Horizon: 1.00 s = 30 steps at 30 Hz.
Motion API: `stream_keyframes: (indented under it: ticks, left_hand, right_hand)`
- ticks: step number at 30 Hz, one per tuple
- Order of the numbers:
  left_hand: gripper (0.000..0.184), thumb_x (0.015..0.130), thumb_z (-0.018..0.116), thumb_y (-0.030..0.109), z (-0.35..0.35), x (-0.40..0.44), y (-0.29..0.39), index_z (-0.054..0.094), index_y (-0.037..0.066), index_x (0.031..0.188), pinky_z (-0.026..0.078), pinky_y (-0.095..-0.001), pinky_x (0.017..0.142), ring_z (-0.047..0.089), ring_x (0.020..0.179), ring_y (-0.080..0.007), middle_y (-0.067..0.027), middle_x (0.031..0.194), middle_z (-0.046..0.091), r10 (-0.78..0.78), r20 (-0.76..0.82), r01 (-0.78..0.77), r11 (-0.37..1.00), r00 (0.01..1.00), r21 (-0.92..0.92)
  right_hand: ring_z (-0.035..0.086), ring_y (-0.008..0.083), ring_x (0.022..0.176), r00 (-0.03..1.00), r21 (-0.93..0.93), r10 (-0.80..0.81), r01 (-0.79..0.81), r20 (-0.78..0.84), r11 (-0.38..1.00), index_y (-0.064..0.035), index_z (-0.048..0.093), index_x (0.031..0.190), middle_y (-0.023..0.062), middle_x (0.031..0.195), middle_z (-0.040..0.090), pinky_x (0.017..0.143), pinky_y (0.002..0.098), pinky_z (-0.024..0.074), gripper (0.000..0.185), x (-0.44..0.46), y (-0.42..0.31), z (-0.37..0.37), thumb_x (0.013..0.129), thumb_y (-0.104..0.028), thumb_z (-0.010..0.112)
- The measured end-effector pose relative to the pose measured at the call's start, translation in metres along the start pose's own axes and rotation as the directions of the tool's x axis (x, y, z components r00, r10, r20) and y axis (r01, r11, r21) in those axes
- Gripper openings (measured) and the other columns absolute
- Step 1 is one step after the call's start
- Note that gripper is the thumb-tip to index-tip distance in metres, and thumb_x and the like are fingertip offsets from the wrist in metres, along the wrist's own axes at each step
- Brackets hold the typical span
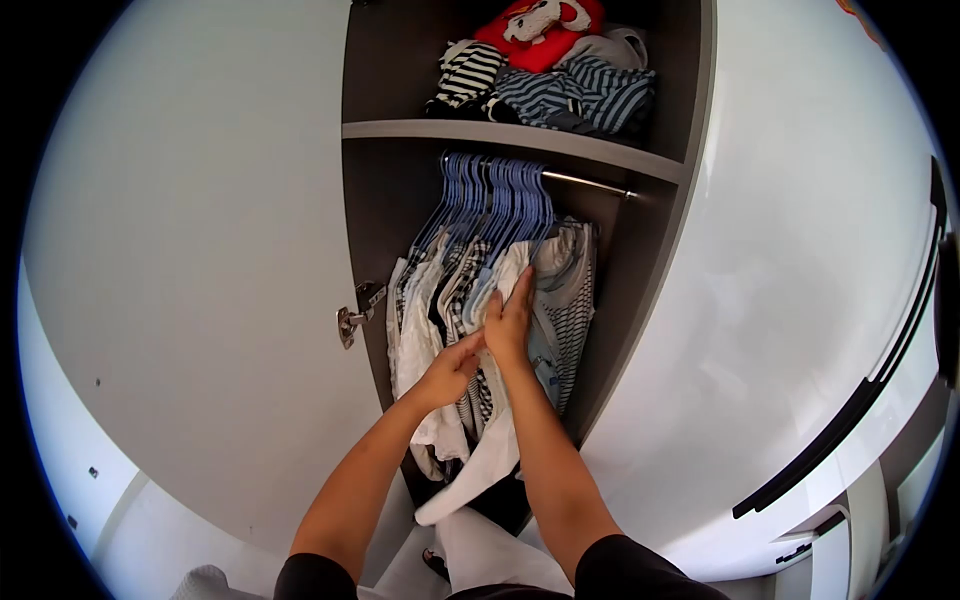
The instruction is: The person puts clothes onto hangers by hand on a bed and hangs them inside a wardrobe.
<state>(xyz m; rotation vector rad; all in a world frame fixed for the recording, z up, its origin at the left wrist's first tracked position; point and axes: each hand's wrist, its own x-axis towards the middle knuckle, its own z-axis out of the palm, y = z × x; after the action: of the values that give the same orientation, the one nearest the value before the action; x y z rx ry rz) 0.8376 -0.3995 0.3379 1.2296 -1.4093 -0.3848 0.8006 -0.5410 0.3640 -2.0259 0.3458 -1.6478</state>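
Inside the wardrobe, a tight row of blue hangers (495, 195) carries several garments. My right hand (508, 325) lies against a white garment (490, 465) near its hanger, with fingers stretched upward and the thumb apart. That garment's lower part swings out toward me, past the others. My left hand (450, 375) is just below and left of the right one, its fingers curled beside the right wrist; what they hold, if anything, is hidden. Checked and white clothes (420, 340) hang to the left, and a striped garment (573, 340) hangs to the right.
A metal rod (590, 184) runs under the shelf (500, 135). Above it lie striped folded clothes (575, 95) and a red item (535, 35) with a white figure. An opened white door (220, 270) with a hinge (350, 325) stands left; a glossy white panel (760, 270) stands right.
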Motion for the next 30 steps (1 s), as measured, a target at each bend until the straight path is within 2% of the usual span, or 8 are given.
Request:
stream_keyframes:
  ticks: [8,9,10,14,17,24,29,30]
  left_hand:
    - [0.054,0.097,0.037,-0.008,-0.014,-0.079,0.028,0.035,0.005,0.149,0.034,-0.0339,0.112,0.044,0.131,-0.0158,-0.0078,0.145,0.046,-0.169,-0.068,0.167,0.986,0.983,-0.025]
    - [0.053,0.093,0.038,-0.009,-0.014,-0.093,0.041,0.043,0.003,0.144,0.036,-0.0283,0.105,0.048,0.125,-0.0146,-0.0082,0.136,0.055,-0.179,-0.160,0.178,0.984,0.971,-0.020]
    - [0.053,0.093,0.038,-0.009,-0.016,-0.108,0.050,0.043,0.003,0.144,0.037,-0.0287,0.104,0.050,0.123,-0.0154,-0.0089,0.135,0.056,-0.196,-0.205,0.204,0.979,0.959,0.017]
    - [0.050,0.094,0.039,-0.008,-0.022,-0.169,0.086,0.045,0.003,0.142,0.042,-0.0300,0.102,0.056,0.117,-0.0189,-0.0113,0.129,0.059,-0.160,-0.425,0.255,0.950,0.891,0.177]
    - [0.048,0.096,0.038,-0.007,-0.015,-0.231,0.120,0.042,0.001,0.143,0.040,-0.0336,0.107,0.052,0.125,-0.0208,-0.0119,0.136,0.054,-0.240,-0.559,0.396,0.901,0.794,0.176]
    - [0.052,0.093,0.036,-0.010,0.065,-0.403,0.183,0.044,0.002,0.143,0.042,-0.0350,0.106,0.052,0.125,-0.0206,-0.0109,0.136,0.055,-0.108,-0.954,0.600,0.795,0.279,0.085]
    - [0.051,0.091,0.040,-0.009,0.138,-0.536,0.229,0.046,0.001,0.141,0.040,-0.0327,0.105,0.053,0.124,-0.0197,-0.0118,0.134,0.058,0.152,-0.979,0.792,0.610,-0.133,-0.013]
    - [0.051,0.092,0.040,-0.009,0.211,-0.572,0.236,0.047,0.001,0.141,0.040,-0.0326,0.105,0.053,0.124,-0.0198,-0.0119,0.133,0.058,0.252,-0.927,0.810,0.581,-0.278,-0.085]
  right_hand:
    - [0.020,0.0434,0.145,0.987,0.134,-0.139,0.128,0.075,0.983,0.0045,0.026,0.149,0.0265,0.157,0.018,0.116,0.0476,0.0213,0.057,-0.083,-0.073,-0.015,0.095,-0.005,0.043]
    - [0.020,0.0430,0.145,0.984,0.155,-0.161,0.148,0.078,0.977,0.0041,0.027,0.149,0.0265,0.157,0.018,0.116,0.0474,0.0216,0.056,-0.093,-0.082,-0.012,0.095,-0.004,0.042]
    - [0.023,0.0422,0.144,0.979,0.355,-0.151,0.093,0.139,0.930,0.0041,0.028,0.148,0.0257,0.155,0.022,0.116,0.0465,0.0229,0.054,-0.102,-0.093,-0.009,0.095,-0.004,0.040]
    - [0.045,0.0379,0.132,0.927,0.596,-0.306,0.123,0.217,0.793,0.0049,0.044,0.139,0.0218,0.143,0.046,0.108,0.0433,0.0391,0.048,-0.150,-0.133,0.021,0.091,0.008,0.041]
    - [0.048,0.0350,0.130,0.846,0.775,-0.440,0.051,0.301,0.630,0.0042,0.049,0.135,0.0184,0.139,0.050,0.107,0.0424,0.0404,0.047,-0.193,-0.171,0.030,0.089,0.009,0.043]
    - [0.059,0.0328,0.115,0.635,0.965,-0.728,-0.152,0.260,0.212,0.0009,0.057,0.128,0.0155,0.128,0.059,0.095,0.0404,0.0493,0.043,-0.310,-0.293,0.014,0.087,0.007,0.047]
    - [0.058,0.0329,0.117,0.404,0.955,-0.900,-0.295,0.164,0.042,-0.0004,0.057,0.127,0.0141,0.129,0.059,0.096,0.0412,0.0474,0.043,-0.414,-0.387,-0.026,0.085,0.004,0.051]
    - [0.055,0.0334,0.121,0.286,0.921,-0.953,-0.390,0.095,-0.025,-0.0027,0.055,0.130,0.0144,0.130,0.058,0.099,0.0425,0.0450,0.047,-0.452,-0.397,-0.080,0.083,0.003,0.054]
